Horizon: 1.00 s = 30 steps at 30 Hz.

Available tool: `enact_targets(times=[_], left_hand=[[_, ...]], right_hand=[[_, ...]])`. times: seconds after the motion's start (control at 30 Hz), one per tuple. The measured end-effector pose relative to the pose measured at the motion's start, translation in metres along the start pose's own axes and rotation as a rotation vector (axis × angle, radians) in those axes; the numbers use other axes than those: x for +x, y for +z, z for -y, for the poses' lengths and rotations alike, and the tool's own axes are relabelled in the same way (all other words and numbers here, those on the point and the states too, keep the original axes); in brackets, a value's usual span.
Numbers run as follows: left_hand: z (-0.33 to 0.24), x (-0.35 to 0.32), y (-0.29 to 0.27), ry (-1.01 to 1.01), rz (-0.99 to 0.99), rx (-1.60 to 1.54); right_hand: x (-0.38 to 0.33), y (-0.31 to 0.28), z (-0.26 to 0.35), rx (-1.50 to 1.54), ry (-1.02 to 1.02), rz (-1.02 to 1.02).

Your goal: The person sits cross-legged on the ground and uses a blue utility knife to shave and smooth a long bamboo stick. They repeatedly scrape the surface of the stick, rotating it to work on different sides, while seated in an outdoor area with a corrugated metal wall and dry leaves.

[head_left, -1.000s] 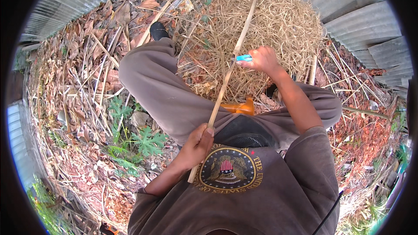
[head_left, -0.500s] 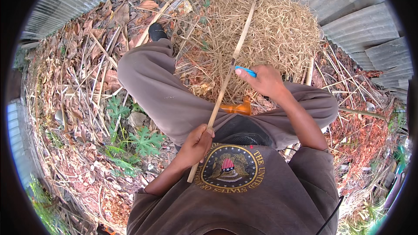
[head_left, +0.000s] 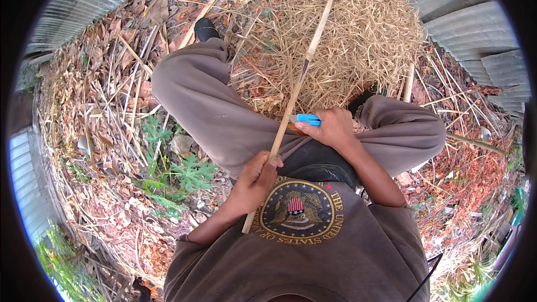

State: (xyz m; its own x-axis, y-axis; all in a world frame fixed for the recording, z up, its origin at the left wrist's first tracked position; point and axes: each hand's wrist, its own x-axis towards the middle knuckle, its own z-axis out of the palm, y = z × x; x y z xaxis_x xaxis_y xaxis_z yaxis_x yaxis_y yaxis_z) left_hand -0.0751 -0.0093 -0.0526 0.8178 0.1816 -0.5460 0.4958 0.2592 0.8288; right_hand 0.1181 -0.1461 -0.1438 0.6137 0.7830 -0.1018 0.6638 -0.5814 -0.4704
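Observation:
A long pale bamboo strip (head_left: 305,70) runs from my lap up over a heap of dry straw. My left hand (head_left: 254,182) grips its lower part near my chest. My right hand (head_left: 331,127) holds a small blue-handled knife (head_left: 306,118) with its tip against the strip, close above my left hand. I sit with both knees bent, in grey-brown trousers (head_left: 212,106) and a brown shirt.
A mound of dry straw (head_left: 358,39) lies ahead. Dry leaves and loose canes (head_left: 123,72) cover the ground at left, with green weeds (head_left: 187,170) by my left knee. Corrugated metal sheets (head_left: 481,39) stand behind. More strips (head_left: 410,81) lean at right.
My right hand has drawn the blue knife down the strip toward my body, from up near the straw to just above my left hand. The left hand holds steady.

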Motion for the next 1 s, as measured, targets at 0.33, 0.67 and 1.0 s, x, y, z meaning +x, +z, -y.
enact_targets(times=[0.33, 0.67, 1.0], left_hand=[[-0.002, 0.001, 0.012, -0.086, 0.046, -0.063], [0.020, 0.002, 0.006, 0.034, 0.001, 0.027], [0.051, 0.005, -0.007, 0.159, -0.090, 0.263]], right_hand=[[0.047, 0.005, -0.040, -0.078, 0.205, -0.044], [0.106, -0.005, -0.088, -0.320, -0.019, 0.019], [0.134, -0.135, -0.061, -0.800, 0.005, 0.055]])
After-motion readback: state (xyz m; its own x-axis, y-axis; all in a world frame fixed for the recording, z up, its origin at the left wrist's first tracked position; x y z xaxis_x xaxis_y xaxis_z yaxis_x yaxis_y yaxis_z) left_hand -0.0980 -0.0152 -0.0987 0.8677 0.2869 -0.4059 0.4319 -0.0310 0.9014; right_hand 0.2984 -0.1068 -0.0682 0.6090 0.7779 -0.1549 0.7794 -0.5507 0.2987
